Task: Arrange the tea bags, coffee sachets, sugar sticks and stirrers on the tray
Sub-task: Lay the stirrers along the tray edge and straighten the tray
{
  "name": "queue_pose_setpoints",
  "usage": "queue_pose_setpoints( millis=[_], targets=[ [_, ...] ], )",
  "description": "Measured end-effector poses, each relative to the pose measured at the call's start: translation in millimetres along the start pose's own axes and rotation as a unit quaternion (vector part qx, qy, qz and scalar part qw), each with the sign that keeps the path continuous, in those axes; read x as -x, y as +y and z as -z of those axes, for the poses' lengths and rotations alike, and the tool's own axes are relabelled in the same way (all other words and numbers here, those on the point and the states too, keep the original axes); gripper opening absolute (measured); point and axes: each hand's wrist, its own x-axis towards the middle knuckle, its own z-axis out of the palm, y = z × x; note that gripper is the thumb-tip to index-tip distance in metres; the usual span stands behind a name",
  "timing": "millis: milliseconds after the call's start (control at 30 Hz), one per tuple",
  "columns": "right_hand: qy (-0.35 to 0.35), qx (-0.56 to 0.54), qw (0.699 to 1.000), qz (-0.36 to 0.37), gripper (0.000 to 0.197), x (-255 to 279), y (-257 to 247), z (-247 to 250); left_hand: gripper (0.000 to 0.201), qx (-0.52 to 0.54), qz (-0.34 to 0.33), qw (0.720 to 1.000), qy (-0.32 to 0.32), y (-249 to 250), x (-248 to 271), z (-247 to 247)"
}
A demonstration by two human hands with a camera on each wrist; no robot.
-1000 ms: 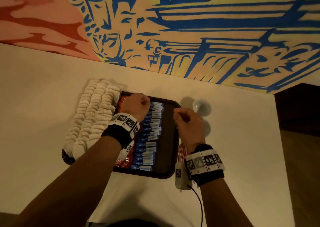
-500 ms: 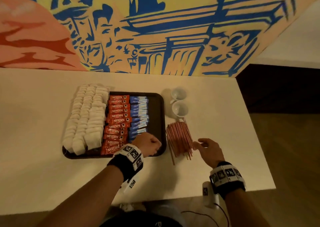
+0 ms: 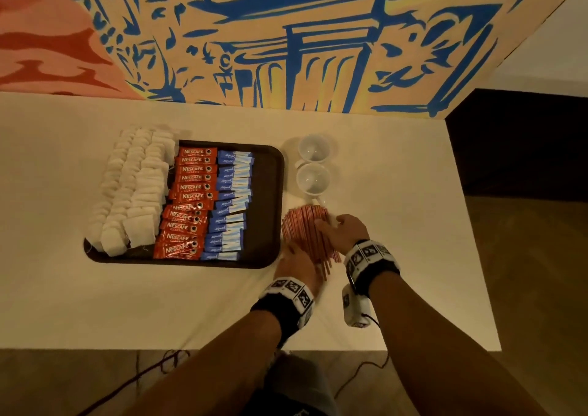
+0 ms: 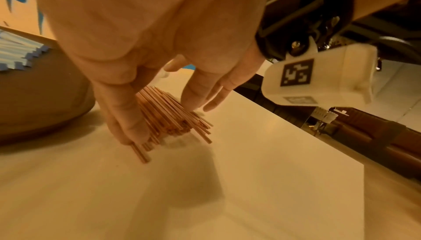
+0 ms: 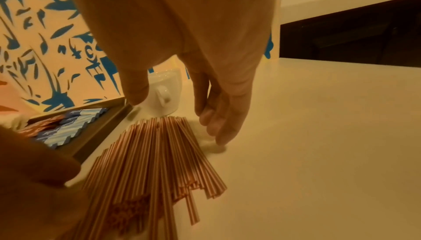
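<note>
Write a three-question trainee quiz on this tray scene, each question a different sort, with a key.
1. True or false: the stirrers already lie on the tray.
2. Multiple choice: which row sits between the tea bags and the sugar sticks? A) cups B) coffee sachets C) stirrers
3. Fill in: the left hand and right hand flank the pile of ____.

Key: 1 false, they lie on the table beside the tray; 2 B; 3 stirrers.
</note>
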Motion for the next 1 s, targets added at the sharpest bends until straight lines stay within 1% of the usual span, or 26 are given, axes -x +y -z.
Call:
queue_pose_setpoints(
  millis=[67, 100, 133, 167, 233, 300, 333, 467, 500, 533, 567, 633, 733, 800, 1000],
  targets=[
    [-0.013, 0.013, 1.000, 0.015, 0.065, -2.7, -1.7, -4.2, 0.064, -0.015, -0.006, 1.000, 0.010, 4.3, -1.2, -1.3],
    [-0.018, 0.007, 1.000, 0.015, 0.061, -3.7, -2.6, -6.3, 0.060, -0.018, -0.013, 1.000, 0.004, 5.7, -2.5, -0.5],
    [-0.019, -0.002, 1.000, 0.013, 0.060, -4.3, -2.8, -8.1, 0.055, -0.004, -0.019, 1.000, 0.002, 6.6, -5.1, 0.1],
    [-0.018, -0.014, 1.000, 0.003, 0.061, -4.7, -2.8, -10.2, 0.050, 0.019, -0.023, 1.000, 0.002, 7.2, -5.7, 1.9],
    [-0.010, -0.017, 1.000, -0.011, 0.071, -5.3, -3.8, -13.7, 0.045, 0.056, -0.020, 0.998, 0.022, 6.0, -8.4, 4.0],
    [-0.003, -0.005, 1.000, -0.013, 0.079, -6.8, -3.4, -15.5, 0.053, 0.078, 0.005, 0.996, 0.048, 3.8, -9.0, 4.1],
    [0.001, -0.002, 1.000, -0.008, 0.079, -8.0, -3.0, -15.4, 0.059, 0.086, 0.022, 0.994, 0.058, 3.9, -9.7, 4.0],
    [0.001, 0.008, 1.000, 0.002, 0.072, -10.5, -3.0, -14.2, 0.081, 0.112, 0.091, 0.989, 0.045, 9.5, -18.7, 2.7],
    [-0.006, 0.009, 1.000, 0.003, 0.072, -10.1, -4.4, -13.1, 0.081, 0.119, 0.107, 0.986, 0.042, 12.5, -22.7, 2.8],
    [-0.018, 0.005, 1.000, 0.008, 0.070, -10.6, -4.8, -11.9, 0.075, 0.122, 0.110, 0.985, 0.043, 15.3, -25.9, 2.5],
    [-0.035, -0.002, 0.999, 0.012, 0.066, -11.1, -5.1, -10.9, 0.064, 0.124, 0.111, 0.985, 0.041, 18.9, -26.8, 3.6],
    [-0.068, -0.024, 0.997, 0.013, 0.059, -9.2, -6.2, -7.8, 0.045, 0.128, 0.094, 0.987, 0.035, 24.8, -28.3, 2.2],
    [-0.100, -0.046, 0.994, 0.018, 0.049, -4.2, -6.3, -8.4, 0.034, 0.138, 0.081, 0.986, 0.040, 28.5, -30.4, -0.9],
    [-0.105, -0.054, 0.993, 0.017, 0.044, -2.8, -4.4, -11.0, 0.030, 0.161, 0.088, 0.982, 0.042, 28.0, -30.8, -1.1],
    [-0.104, -0.087, 0.991, -0.013, 0.035, -7.9, 3.7, -12.3, 0.030, 0.224, 0.081, 0.971, 0.017, 17.0, -34.5, 3.1]
  ],
)
